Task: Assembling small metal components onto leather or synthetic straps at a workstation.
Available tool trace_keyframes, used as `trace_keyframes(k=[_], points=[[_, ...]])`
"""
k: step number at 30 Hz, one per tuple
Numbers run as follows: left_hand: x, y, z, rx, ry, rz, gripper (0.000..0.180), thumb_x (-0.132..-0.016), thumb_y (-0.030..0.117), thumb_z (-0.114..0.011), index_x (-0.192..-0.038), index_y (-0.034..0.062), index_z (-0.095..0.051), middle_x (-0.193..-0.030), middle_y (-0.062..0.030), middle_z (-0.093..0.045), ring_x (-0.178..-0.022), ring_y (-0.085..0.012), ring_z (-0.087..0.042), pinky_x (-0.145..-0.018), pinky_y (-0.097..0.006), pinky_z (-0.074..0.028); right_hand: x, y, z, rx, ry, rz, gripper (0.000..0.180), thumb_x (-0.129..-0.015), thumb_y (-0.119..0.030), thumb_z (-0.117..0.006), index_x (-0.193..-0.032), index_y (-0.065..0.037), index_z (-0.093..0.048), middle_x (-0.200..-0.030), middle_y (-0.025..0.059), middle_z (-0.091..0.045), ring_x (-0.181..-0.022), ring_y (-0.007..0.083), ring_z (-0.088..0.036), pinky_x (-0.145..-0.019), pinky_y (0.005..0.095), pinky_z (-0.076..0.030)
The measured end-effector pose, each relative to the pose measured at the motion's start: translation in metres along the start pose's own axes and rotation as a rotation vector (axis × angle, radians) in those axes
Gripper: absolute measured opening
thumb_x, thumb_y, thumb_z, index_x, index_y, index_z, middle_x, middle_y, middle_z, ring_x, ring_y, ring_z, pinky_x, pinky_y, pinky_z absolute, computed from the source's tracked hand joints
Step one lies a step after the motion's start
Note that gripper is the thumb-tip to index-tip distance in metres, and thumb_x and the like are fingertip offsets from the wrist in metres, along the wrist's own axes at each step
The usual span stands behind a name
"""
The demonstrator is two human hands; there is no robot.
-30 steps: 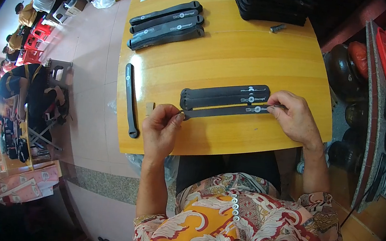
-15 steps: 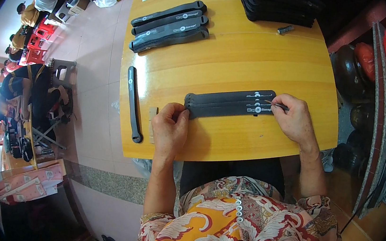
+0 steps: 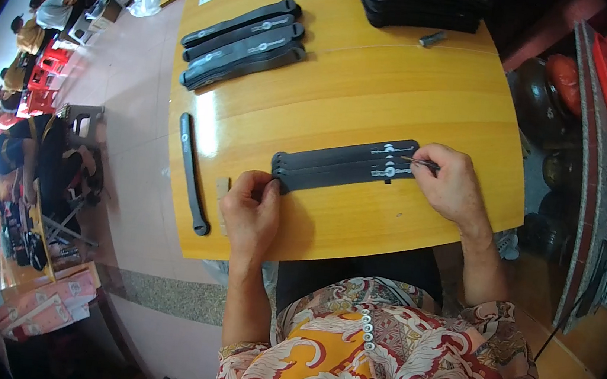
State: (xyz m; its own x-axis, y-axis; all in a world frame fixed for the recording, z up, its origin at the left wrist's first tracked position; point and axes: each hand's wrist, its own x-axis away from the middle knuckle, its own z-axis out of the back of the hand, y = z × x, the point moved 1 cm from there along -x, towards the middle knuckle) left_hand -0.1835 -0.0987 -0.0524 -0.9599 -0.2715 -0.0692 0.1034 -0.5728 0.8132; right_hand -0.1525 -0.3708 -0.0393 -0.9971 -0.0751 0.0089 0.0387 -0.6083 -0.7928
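Several flat black straps with white print (image 3: 336,162) lie overlapped like a fan in front of me on the yellow wooden table (image 3: 375,89). My left hand (image 3: 251,210) pinches their left end between thumb and fingers, by the holes. At the printed end, my right hand (image 3: 448,182) is closed around a thin, dark, pointed tool (image 3: 425,164). Its tip rests at or just above the white print; its exact kind is too small to make out. Left of my left hand lies a single black strap (image 3: 193,175), with a narrow tan strip (image 3: 222,206) between them.
Bundles of similar straps (image 3: 245,44) lie at the table's far left. A tall black stack (image 3: 418,4) stands at the back, with a small dark object (image 3: 432,39) before it. Dark jars (image 3: 535,96) stand right of the table. Seated people (image 3: 49,153) work off to the left.
The whole view has shifted a little, so the table sits further left in the picture. Both hands keep their places on the straps, and the tool stays by the print.
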Motion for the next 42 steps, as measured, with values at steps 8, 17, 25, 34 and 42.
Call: trace_keyframes(k=[8,17,25,34,42], points=[[0.001,-0.002,-0.001,-0.009,0.019,0.026,0.006,-0.076,0.000,-0.063,-0.080,-0.0032,-0.061,-0.066,-0.0063,-0.061,-0.061,-0.0090,-0.055,-0.058,-0.023,-0.045,-0.001,-0.001,0.000,0.032,-0.006,-0.031,0.009,-0.074,-0.006,-0.062,-0.079,0.002,-0.060,-0.073,0.0177,-0.062,-0.066,0.0314,-0.061,-0.059,0.0367,-0.047],[-0.001,0.002,-0.002,-0.035,0.023,0.010,0.005,-0.076,0.000,-0.063,-0.079,-0.0031,-0.060,-0.064,-0.0067,-0.060,-0.059,-0.0092,-0.054,-0.057,-0.024,-0.045,-0.001,-0.004,-0.002,0.107,0.024,-0.012,0.008,-0.074,-0.006,-0.061,-0.075,0.001,-0.057,-0.070,0.0171,-0.061,-0.065,0.0309,-0.061,-0.059,0.0380,-0.047],[-0.007,0.007,0.003,-0.184,-0.020,0.066,0.008,-0.075,0.005,-0.064,-0.077,-0.0021,-0.061,-0.061,-0.0107,-0.061,-0.056,-0.0151,-0.058,-0.055,-0.027,-0.046,-0.002,-0.007,-0.005,0.160,0.012,-0.032,0.008,-0.072,-0.004,-0.061,-0.075,0.000,-0.055,-0.067,0.0159,-0.059,-0.062,0.0302,-0.059,-0.057,0.0379,-0.046],[-0.005,0.004,0.005,-0.141,-0.077,0.066,0.011,-0.076,0.008,-0.065,-0.079,-0.0025,-0.061,-0.061,-0.0118,-0.061,-0.055,-0.0188,-0.059,-0.056,-0.029,-0.047,-0.001,-0.006,-0.004,0.200,0.015,-0.057,0.010,-0.072,-0.005,-0.062,-0.076,0.000,-0.054,-0.067,0.0163,-0.059,-0.062,0.0300,-0.060,-0.057,0.0383,-0.046],[0.011,0.014,-0.005,-0.148,0.125,-0.415,0.021,-0.078,0.000,-0.061,-0.099,-0.0021,-0.058,-0.099,-0.0177,-0.058,-0.087,-0.0301,-0.057,-0.074,-0.036,-0.047,-0.010,-0.039,-0.022,-0.109,0.203,0.112,0.014,-0.078,-0.010,-0.063,-0.079,-0.001,-0.053,-0.061,0.0110,-0.054,-0.054,0.0222,-0.055,-0.050,0.0355,-0.043]])
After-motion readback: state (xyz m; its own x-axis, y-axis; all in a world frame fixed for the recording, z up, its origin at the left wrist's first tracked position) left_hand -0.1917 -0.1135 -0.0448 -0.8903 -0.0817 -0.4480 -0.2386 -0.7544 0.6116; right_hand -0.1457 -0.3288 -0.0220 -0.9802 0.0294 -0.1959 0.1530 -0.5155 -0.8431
